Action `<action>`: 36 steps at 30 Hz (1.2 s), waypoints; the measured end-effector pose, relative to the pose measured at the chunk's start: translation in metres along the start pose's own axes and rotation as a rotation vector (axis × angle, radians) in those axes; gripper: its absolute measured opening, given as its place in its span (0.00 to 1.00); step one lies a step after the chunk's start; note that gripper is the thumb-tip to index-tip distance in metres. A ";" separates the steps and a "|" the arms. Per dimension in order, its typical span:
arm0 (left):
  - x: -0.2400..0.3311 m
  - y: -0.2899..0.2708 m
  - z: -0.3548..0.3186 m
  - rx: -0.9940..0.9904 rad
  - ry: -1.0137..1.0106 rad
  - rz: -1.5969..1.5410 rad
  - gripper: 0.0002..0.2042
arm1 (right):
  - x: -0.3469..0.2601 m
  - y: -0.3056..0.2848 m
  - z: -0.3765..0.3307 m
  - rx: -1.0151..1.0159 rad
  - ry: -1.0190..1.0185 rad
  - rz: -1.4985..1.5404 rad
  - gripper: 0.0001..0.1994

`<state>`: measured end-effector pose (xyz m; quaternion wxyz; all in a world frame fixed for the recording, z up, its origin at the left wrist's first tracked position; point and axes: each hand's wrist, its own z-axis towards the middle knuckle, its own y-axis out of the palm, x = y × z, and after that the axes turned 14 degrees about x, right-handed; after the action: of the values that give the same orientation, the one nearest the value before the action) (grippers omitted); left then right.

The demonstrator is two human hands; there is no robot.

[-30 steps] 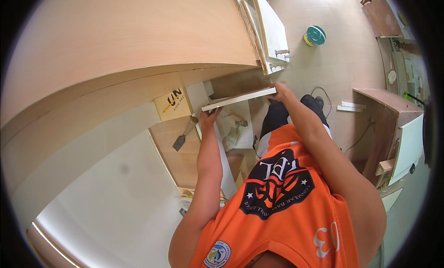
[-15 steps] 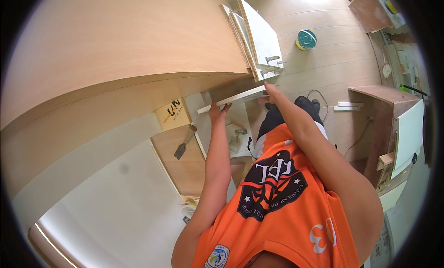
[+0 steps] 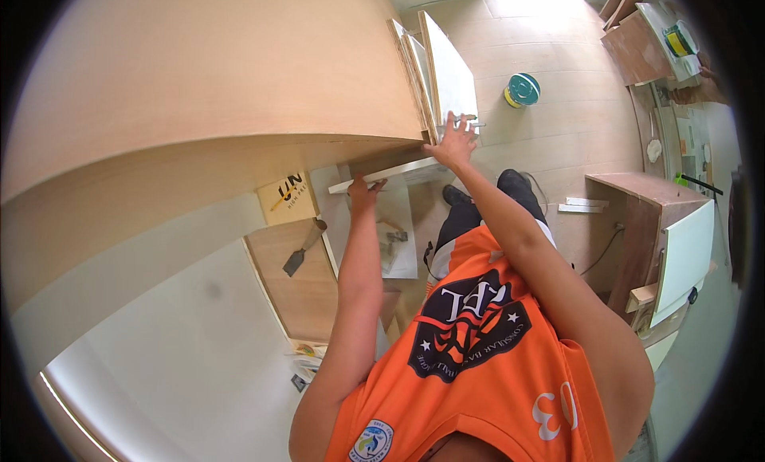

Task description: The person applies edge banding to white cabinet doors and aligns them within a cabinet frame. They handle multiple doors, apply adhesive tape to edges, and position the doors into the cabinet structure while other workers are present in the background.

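Both my arms reach up and forward under a large light-wood cabinet (image 3: 199, 79). My left hand (image 3: 362, 192) grips the left end of a narrow white panel (image 3: 402, 173) that lies level just below the cabinet's lower edge. At the panel's right end my right hand (image 3: 454, 141) presses flat with its fingers spread. It rests against the lower corner of an open white cabinet door (image 3: 450, 75). I cannot tell whether its palm also bears on the panel.
A scraper (image 3: 301, 252) lies on a wooden worktop (image 3: 307, 298) below, beside a printed cardboard piece (image 3: 285, 197). A green spool (image 3: 522, 90) sits on the tiled floor. At the right stands a brown cabinet (image 3: 633, 223) with a white door (image 3: 685, 255).
The white panel has gone up and away from me, close under the cabinet. My right hand has left the panel's end grip and spread flat by the door's corner.
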<state>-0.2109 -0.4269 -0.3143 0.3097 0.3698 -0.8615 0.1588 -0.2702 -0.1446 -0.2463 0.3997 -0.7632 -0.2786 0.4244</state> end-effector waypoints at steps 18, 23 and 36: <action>0.014 -0.006 -0.019 -0.097 0.130 0.055 0.18 | 0.028 0.023 0.038 -0.025 -0.320 0.393 0.60; 0.006 -0.015 -0.007 -0.217 0.359 0.230 0.17 | 0.031 0.016 0.041 -0.049 -0.330 0.392 0.58; 0.007 -0.014 0.033 -0.335 0.627 0.426 0.24 | 0.048 0.007 0.044 -0.027 -0.342 0.424 0.54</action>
<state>-0.2184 -0.4566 -0.3344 0.5731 0.0614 -0.7967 0.1818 -0.2844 -0.0955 -0.2871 0.2391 -0.7270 -0.1816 0.6176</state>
